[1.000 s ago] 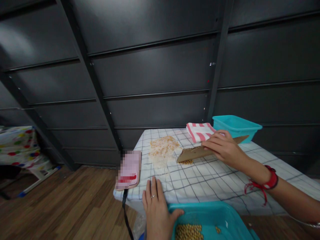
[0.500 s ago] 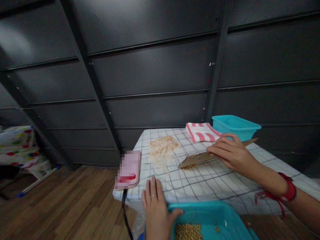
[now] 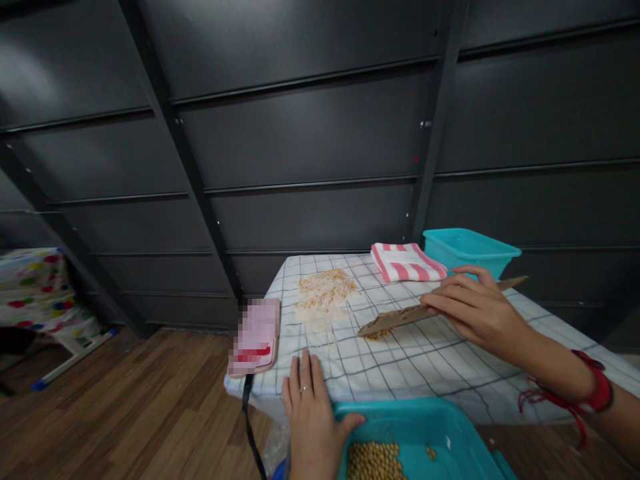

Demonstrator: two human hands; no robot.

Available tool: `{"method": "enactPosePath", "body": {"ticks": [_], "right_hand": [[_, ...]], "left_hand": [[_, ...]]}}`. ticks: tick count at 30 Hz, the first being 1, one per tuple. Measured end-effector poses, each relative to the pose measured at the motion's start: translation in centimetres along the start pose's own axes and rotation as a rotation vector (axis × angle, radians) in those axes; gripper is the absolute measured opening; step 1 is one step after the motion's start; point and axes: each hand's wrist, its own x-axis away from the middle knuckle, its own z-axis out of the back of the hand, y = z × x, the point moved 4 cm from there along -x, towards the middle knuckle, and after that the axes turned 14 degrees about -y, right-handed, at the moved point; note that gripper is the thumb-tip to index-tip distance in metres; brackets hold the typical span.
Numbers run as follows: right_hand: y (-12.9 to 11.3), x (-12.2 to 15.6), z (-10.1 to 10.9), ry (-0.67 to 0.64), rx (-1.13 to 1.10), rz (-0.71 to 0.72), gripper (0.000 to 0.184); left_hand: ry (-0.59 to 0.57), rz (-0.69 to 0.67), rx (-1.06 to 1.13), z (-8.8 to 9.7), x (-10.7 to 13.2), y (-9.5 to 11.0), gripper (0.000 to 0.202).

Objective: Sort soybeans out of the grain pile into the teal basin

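1. The right hand's (image 3: 473, 303) fingers are clamped on a brown cardboard strip (image 3: 400, 321), bent over its upper edge; the thumb is out of sight behind the hand.
2. The left hand's (image 3: 313, 413) fingers lie close together and extended at the table edge, gripping nothing visible; its thumb stands apart, over the rim of a teal plastic tub (image 3: 425, 408).
3. Against the strip's near lower edge sits a small cluster of round yellow beans (image 3: 381, 335), partly covered by the cardboard, on the checked tablecloth (image 3: 345, 367).
4. The near tub holds more beans (image 3: 375, 460), massed at its left, a few lying apart.
5. Beyond the left fingertips, well apart from the strip, spreads a mixed heap of pale and yellow grains (image 3: 325, 293). Farther out are a folded pink-striped towel (image 3: 407, 263) and a second teal tub (image 3: 467, 247).
6. The strip seems low and thin: pressed unevenly, its ragged edge could ride over the beans or let some slip round the left end. Beans could also drop to the floor between table and tub, should the tub shift under a light left hand.
7. Compared with a second ago, the right hand is farther right, and the strip lies flatter, showing less of its face. The beans sit slightly nearer the wearer; the left hand and the heap look unchanged.
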Motion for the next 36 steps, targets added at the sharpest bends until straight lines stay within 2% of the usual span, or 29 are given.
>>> {"method": "enactPosePath", "body": {"ticks": [8, 16, 22, 30, 36], "right_hand": [[0.2, 0.1, -0.3, -0.021, 0.024, -0.008, 0.016], [-0.4, 0.3, 0.3, -0.003, -0.049, -0.018, 0.016], [-0.5, 0.5, 0.4, 0.017, -0.013, -0.011, 0.015], [-0.6, 0.8, 0.4, -0.023, -0.03, -0.003, 0.017], [-0.6, 0.4, 0.6, -0.019, 0.002, 0.007, 0.02]], "left_hand": [[0.06, -0.001, -0.017, 0.5, 0.1, 0.4, 0.093], [0.065, -0.011, -0.017, 0.4, -0.1, 0.3, 0.093], [0.071, -0.018, -0.032, 0.6, -0.1, 0.5, 0.096], [-0.023, -0.037, 0.008, -0.5, 0.0, -0.4, 0.094], [-0.05, -0.026, 0.018, -0.5, 0.1, -0.5, 0.092]]}}
